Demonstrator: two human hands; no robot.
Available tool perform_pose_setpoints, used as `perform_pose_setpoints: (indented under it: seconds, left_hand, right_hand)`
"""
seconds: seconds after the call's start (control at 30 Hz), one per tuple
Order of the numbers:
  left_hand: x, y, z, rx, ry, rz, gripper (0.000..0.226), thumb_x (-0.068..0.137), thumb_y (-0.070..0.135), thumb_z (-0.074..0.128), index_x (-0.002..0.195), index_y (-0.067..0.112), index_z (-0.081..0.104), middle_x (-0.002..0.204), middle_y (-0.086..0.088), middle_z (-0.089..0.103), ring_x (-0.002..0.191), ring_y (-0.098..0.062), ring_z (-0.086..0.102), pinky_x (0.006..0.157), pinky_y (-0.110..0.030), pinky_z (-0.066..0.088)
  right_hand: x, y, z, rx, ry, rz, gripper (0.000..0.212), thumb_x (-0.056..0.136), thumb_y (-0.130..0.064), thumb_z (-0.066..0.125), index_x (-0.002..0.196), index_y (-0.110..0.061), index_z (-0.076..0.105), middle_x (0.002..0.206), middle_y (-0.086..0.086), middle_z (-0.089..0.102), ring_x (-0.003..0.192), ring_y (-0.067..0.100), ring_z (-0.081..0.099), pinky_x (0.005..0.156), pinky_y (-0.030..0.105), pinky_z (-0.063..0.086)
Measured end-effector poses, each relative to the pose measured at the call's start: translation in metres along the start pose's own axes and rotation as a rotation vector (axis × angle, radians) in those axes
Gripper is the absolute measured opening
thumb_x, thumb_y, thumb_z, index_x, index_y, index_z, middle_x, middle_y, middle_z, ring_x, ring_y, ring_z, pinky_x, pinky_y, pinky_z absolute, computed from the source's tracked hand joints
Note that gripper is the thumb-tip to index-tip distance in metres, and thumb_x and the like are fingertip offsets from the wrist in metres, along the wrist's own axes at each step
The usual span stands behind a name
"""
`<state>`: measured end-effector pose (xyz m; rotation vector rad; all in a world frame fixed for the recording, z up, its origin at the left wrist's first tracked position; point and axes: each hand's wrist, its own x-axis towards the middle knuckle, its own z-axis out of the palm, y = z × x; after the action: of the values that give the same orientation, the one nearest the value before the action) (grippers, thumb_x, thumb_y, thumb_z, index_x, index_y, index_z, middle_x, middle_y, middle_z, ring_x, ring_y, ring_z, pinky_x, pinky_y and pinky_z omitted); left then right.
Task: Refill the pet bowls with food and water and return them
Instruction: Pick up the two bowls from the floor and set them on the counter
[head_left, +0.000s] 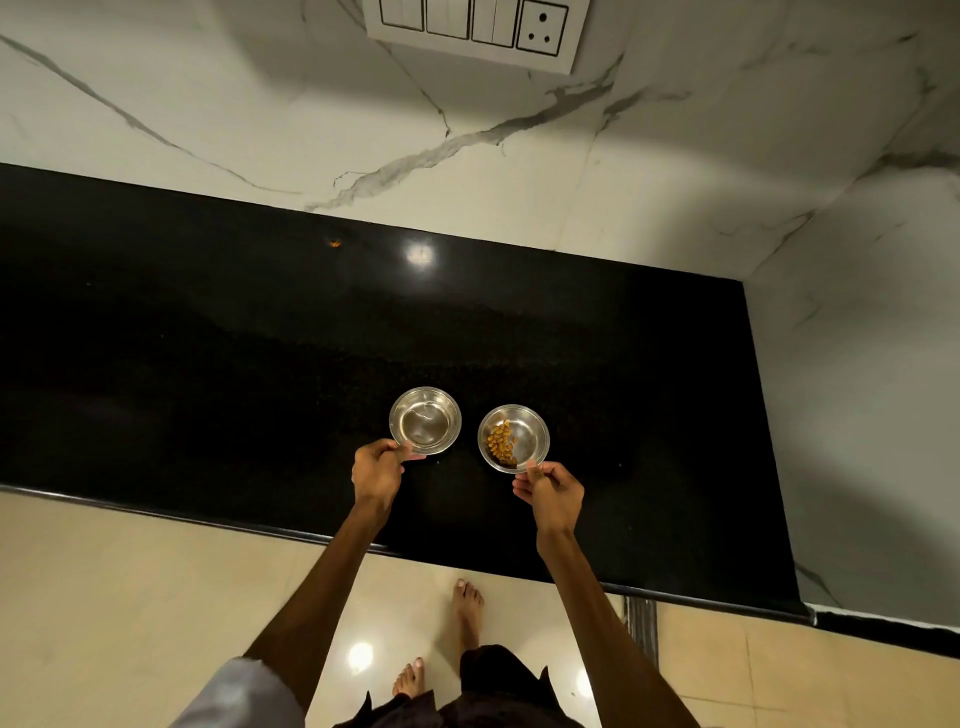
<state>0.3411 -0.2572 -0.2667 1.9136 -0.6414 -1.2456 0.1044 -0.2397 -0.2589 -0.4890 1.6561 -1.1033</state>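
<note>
Two small steel bowls are side by side over the black granite counter (208, 338). The left steel bowl (426, 418) looks shiny inside and seems to hold clear water. My left hand (378, 472) pinches its near rim. The right steel bowl (519, 434) holds a small heap of brown kibble (501, 443) on its left side. My right hand (549, 492) pinches that bowl's near rim. Whether the bowls rest on the counter or hover just above it I cannot tell.
A marble wall (519, 156) backs the counter and turns a corner at the right (857, 364). A switch plate with a socket (475, 28) is on the wall above. The counter's front edge (182, 512) runs over a beige tiled floor, where bare feet (465, 608) stand.
</note>
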Motion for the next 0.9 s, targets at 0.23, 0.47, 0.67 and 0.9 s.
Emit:
perform_pose_setpoints:
  seconds: [0.23, 0.47, 0.67, 0.9]
  left_hand:
    - [0.001, -0.002, -0.003, 0.058, 0.004, -0.003, 0.02, 0.087, 0.01, 0.071, 0.072, 0.021, 0.08, 0.074, -0.008, 0.074, 0.067, -0.018, 0.056, 0.069, -0.038, 0.048]
    - [-0.007, 0.003, -0.004, 0.136, 0.002, 0.001, 0.014, 0.087, 0.012, 0.072, 0.079, 0.018, 0.081, 0.074, 0.013, 0.077, 0.073, -0.015, 0.062, 0.076, -0.038, 0.052]
    - [-0.015, 0.007, -0.003, 0.194, 0.034, 0.016, 0.02, 0.096, 0.028, 0.069, 0.082, 0.02, 0.08, 0.073, 0.014, 0.077, 0.077, -0.02, 0.065, 0.078, -0.038, 0.055]
    - [-0.022, 0.008, -0.007, 0.2, 0.046, 0.011, 0.024, 0.097, 0.037, 0.066, 0.084, 0.021, 0.078, 0.075, 0.008, 0.078, 0.084, -0.022, 0.069, 0.08, -0.038, 0.054]
  right_hand:
    - [0.002, 0.004, -0.001, -0.043, 0.008, 0.006, 0.014, 0.101, -0.007, 0.067, 0.087, -0.008, 0.071, 0.08, 0.013, 0.076, 0.077, 0.024, 0.075, 0.074, 0.039, 0.065]
    - [0.0, 0.008, -0.006, -0.105, 0.03, -0.017, 0.009, 0.098, -0.013, 0.072, 0.09, -0.01, 0.076, 0.081, 0.011, 0.078, 0.076, 0.025, 0.077, 0.075, 0.04, 0.065]
    - [-0.004, 0.006, -0.01, -0.104, 0.057, -0.043, 0.012, 0.096, -0.016, 0.076, 0.087, -0.008, 0.077, 0.075, 0.009, 0.078, 0.068, 0.021, 0.076, 0.07, 0.038, 0.066]
    - [-0.011, 0.005, -0.017, -0.099, 0.074, -0.082, 0.016, 0.094, -0.023, 0.078, 0.087, -0.009, 0.077, 0.075, 0.008, 0.078, 0.068, 0.021, 0.077, 0.068, 0.036, 0.066]
